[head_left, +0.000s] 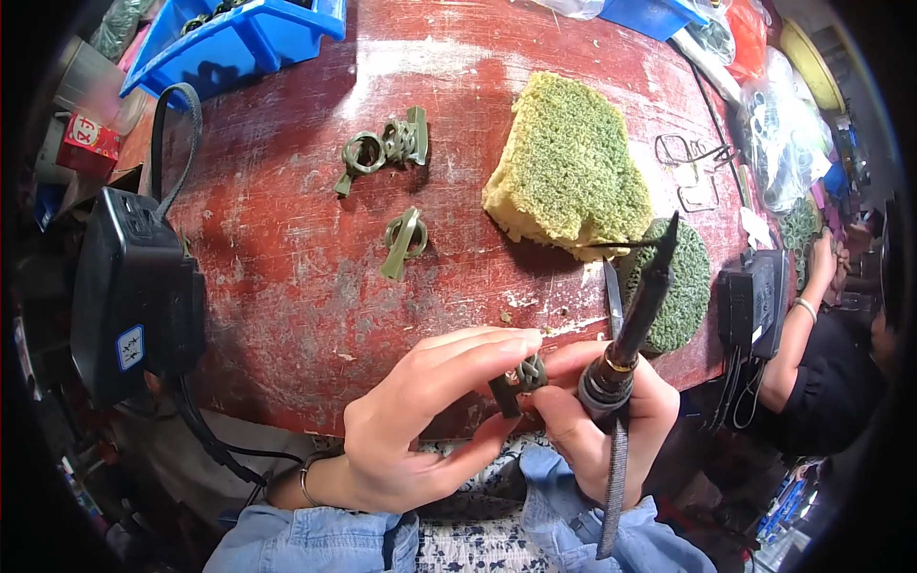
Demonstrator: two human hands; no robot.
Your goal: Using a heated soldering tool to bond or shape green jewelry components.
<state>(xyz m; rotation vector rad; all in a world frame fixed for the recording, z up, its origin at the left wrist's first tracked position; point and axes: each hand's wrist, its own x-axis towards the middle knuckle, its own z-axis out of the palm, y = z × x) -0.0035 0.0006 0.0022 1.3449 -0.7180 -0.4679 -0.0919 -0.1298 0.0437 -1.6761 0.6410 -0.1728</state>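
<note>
Between the two hands, just above the near edge of the red counter (296,325), sits a small dark green openwork piece (531,373). The left grip (420,411) is narrow, holding the piece between index finger and thumb; those fingers cover part of it, so its full shape is hard to make out. The right grip (611,411) closes around a black pen-like tool (635,329), with its thumb and a finger also up against the piece. The tool points up and away, partly covering a round green sponge (690,277) and a narrow metal blade (613,291) whose lower part is hidden. A thin dark line runs sideways near the tool's tip (whether it belongs to the tool, I cannot tell). A grey braided cord (616,487) hangs below the right grip, its far end lost by the sleeve.

Beyond lies a yellow-green sponge block (573,158). To its left are two green ring pieces (364,155) close together, with a single ring piece (406,243) nearer. A blue bin (253,48) is cut off at the top, its dark contents unclear. At the right, a co-worker's forearm (802,320) shows, the work there too small to read.
</note>
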